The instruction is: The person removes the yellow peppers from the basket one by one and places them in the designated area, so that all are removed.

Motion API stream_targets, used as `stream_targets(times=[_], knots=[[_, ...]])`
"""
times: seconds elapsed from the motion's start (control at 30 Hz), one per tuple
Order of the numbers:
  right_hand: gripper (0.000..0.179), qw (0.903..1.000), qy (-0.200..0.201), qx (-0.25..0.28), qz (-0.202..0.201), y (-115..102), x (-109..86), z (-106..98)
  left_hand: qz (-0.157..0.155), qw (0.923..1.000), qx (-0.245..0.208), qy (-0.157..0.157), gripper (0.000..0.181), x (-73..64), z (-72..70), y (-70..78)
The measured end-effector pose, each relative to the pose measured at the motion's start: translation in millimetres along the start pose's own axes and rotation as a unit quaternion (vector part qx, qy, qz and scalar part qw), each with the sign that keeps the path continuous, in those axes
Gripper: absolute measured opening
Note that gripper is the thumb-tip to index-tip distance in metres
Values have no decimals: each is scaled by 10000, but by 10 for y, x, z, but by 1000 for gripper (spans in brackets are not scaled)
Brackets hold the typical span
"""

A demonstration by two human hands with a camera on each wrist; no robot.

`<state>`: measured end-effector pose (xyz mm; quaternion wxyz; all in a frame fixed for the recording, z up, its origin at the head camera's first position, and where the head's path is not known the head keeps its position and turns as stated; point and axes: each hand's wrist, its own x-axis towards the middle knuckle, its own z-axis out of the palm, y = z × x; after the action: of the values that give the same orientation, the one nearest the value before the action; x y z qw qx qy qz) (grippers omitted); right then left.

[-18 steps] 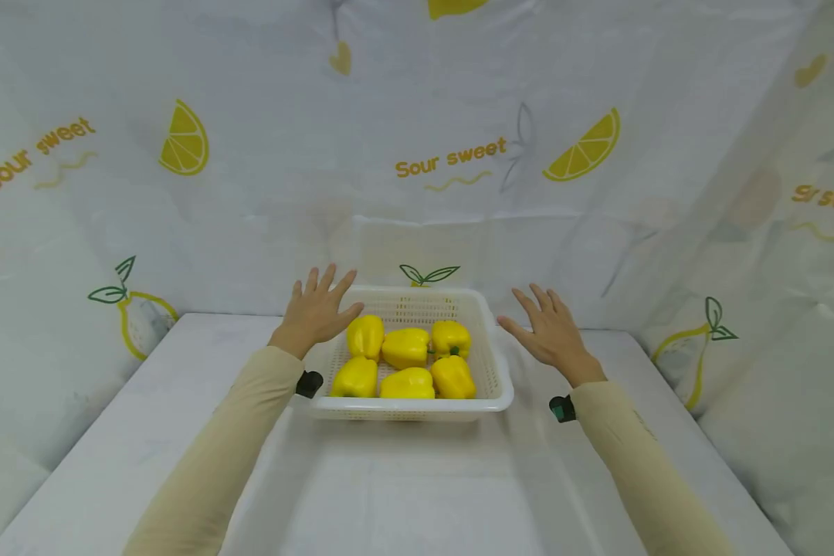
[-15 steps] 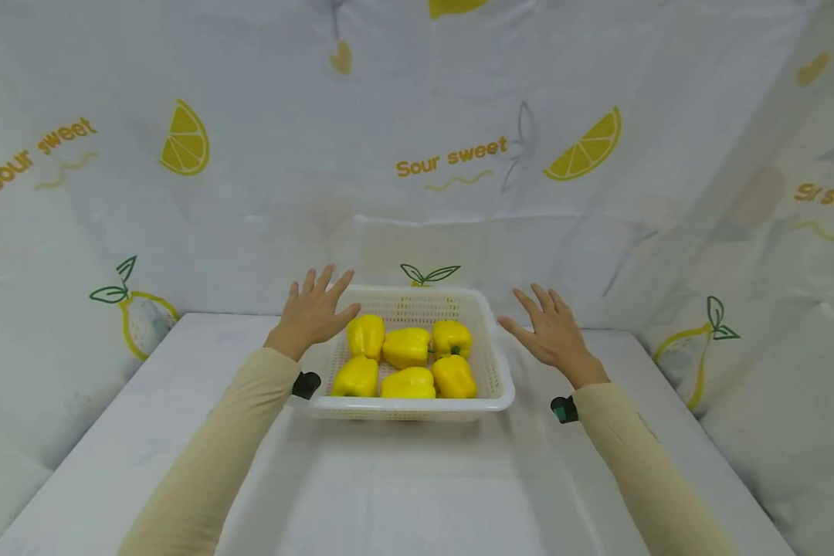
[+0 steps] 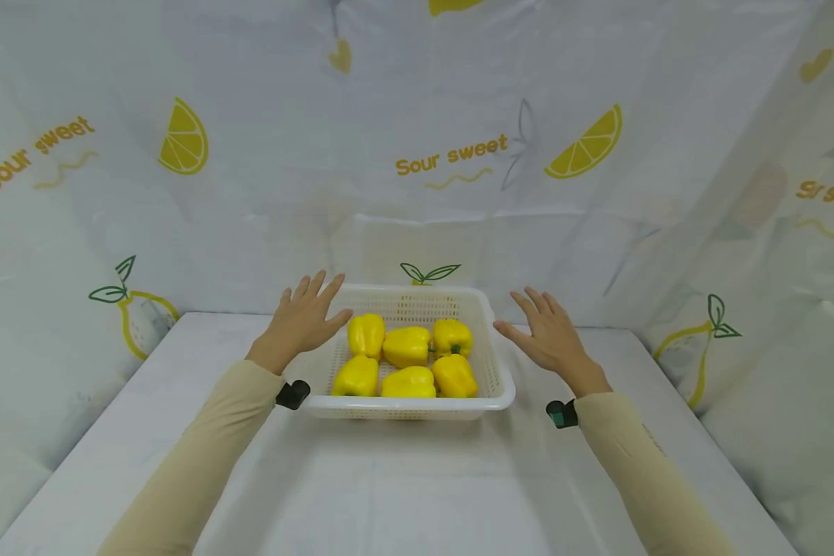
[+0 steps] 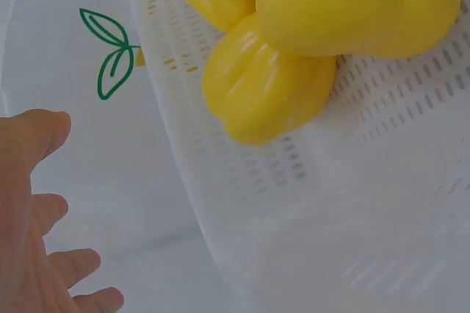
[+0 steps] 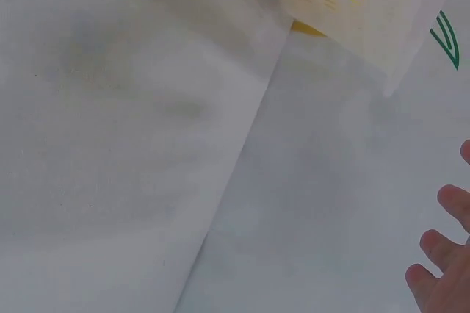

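A white perforated plastic basket (image 3: 495, 386) stands on the table, with several yellow bell peppers (image 3: 406, 347) lying inside it in two rows. My left hand (image 3: 299, 320) hovers by the basket's left side, fingers spread and holding nothing. In the left wrist view its fingers (image 4: 73, 265) are apart from the basket wall and the peppers. On the other side, my right hand (image 3: 547, 333) is held in the air just right of the rim, fingers spread and nothing in them. The right wrist view catches its fingertips (image 5: 438, 248) at the edge, clear of the basket corner (image 5: 352, 19).
The table (image 3: 403, 494) has a white cover. Behind and at both sides hangs a white curtain (image 3: 285, 185) printed with lemons and lettering, close behind the basket. A small dark wrist camera (image 3: 293, 394) sits on the left wrist, another (image 3: 561, 414) on the right.
My left hand has drawn a little to the left and down, away from the basket. The right hand has barely shifted. Basket and peppers have stayed put.
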<state>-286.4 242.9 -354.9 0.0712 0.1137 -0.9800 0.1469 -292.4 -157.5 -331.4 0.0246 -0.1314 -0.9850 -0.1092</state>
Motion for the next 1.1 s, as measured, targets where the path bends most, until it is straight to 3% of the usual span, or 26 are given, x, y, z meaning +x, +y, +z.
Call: stream_targets(times=[0.53,1.1], knots=[[80,9995,-63,262,-172,-239,-43,45,131,9979,-628,-72,72,-218,-47,19],[75,9934,-161,1080,-347,-525,-140,195,292,9921,-1111,510,66,-467,106,-73]])
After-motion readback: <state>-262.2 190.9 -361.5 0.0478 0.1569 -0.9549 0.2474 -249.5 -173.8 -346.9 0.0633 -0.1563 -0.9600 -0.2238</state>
